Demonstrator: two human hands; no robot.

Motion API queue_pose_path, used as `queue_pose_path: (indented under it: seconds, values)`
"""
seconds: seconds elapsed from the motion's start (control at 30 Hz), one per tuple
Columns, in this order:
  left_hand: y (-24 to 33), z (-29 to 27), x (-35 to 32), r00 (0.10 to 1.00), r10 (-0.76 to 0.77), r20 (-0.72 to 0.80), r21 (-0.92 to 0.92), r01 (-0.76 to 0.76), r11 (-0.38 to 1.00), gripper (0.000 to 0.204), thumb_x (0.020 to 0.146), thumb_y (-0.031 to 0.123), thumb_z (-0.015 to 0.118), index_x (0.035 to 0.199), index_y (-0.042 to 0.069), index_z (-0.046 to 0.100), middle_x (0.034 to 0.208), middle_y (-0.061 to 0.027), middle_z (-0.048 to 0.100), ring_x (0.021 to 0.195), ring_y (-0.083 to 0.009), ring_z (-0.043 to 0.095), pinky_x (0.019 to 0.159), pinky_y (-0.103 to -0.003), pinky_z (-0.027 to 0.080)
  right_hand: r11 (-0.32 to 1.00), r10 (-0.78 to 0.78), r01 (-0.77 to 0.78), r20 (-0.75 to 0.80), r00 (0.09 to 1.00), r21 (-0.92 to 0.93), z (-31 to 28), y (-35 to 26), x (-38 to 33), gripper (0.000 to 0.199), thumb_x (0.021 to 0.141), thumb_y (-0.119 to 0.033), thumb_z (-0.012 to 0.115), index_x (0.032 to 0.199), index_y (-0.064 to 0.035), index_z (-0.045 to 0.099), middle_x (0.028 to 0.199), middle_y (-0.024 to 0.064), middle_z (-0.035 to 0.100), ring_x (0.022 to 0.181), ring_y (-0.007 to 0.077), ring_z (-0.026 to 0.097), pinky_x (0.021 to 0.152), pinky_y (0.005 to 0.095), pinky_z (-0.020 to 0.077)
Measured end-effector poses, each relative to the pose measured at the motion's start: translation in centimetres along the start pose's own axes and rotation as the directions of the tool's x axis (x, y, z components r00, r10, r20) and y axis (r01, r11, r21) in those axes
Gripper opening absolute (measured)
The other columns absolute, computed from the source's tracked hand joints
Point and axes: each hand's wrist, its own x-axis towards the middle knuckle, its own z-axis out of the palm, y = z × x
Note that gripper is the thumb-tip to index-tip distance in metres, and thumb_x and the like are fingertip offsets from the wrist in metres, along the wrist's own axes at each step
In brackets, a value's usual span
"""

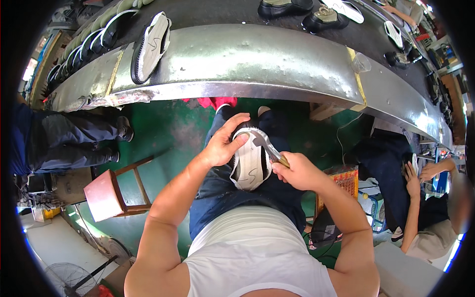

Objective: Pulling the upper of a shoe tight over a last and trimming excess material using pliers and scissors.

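Note:
A shoe upper on its last, bottom side up, rests over my lap with its pale insole [249, 168] facing me; a dark wavy line marks the insole's near end. My left hand [225, 143] is closed round the far left of the shoe, thumb pressed on the white edge near the toe. My right hand [296, 171] grips the handle of metal lasting pliers [267, 145]. Their curved head reaches the shoe's far right edge; whether the jaws pinch the edge is too small to tell.
Ahead runs a metal-edged conveyor bench [257, 57] with a dark belt. Another pale-bottomed shoe [152, 48] lies on its rim, with more shoes beyond. A pink-seated chair [105, 195] stands left. A co-worker [430, 208] sits right; another person's legs [79, 138] show left.

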Motion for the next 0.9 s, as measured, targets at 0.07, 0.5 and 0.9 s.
queue_pose_path:
  seconds: [0.07,0.5,0.9]
  values:
    - [-0.9,-0.3,0.3,1.0,0.015,0.001,-0.054,-0.015,0.998,0.047,0.097,0.012,0.058,0.142,0.005,0.046,0.149,-0.0137,0.043,0.142,-0.0247,0.035,0.116,-0.036,0.027,0.985,-0.07,0.057,-0.078,0.994,-0.161,1.2,1.7,1.0,0.025,0.097,-0.021,0.059,0.103,0.003,0.061,0.083,0.0174,0.065,0.07,0.0312,0.064,0.07,0.0394,0.0525]
    - [-0.4,1.1,1.4,0.959,-0.281,0.042,-0.35,0.277,0.895,0.049,0.096,0.005,0.062,0.143,0.009,0.049,0.124,-0.0045,0.06,0.113,-0.0115,0.053,0.101,-0.028,0.042,0.908,-0.246,0.125,-0.268,0.931,-0.4,2.4,2.9,-0.1,0.022,0.091,-0.014,0.062,0.104,0.0034,0.056,0.091,0.0206,0.067,0.086,0.039,0.066,0.074,0.0487,0.0511]
    - [-2.4,3.2,-0.4,0.904,-0.425,-0.055,-0.163,0.412,0.897,0.06,0.097,0.015,0.059,0.15,0.0,0.036,0.135,-0.0135,0.057,0.121,-0.0174,0.054,0.105,-0.031,0.042,0.982,-0.19,0.156,-0.603,0.775,-0.108,2.4,6.5,2.8,0.044,0.082,-0.034,0.078,0.099,0.0004,0.056,0.077,0.0107,0.062,0.07,0.0239,0.062,0.068,0.0387,0.0505]
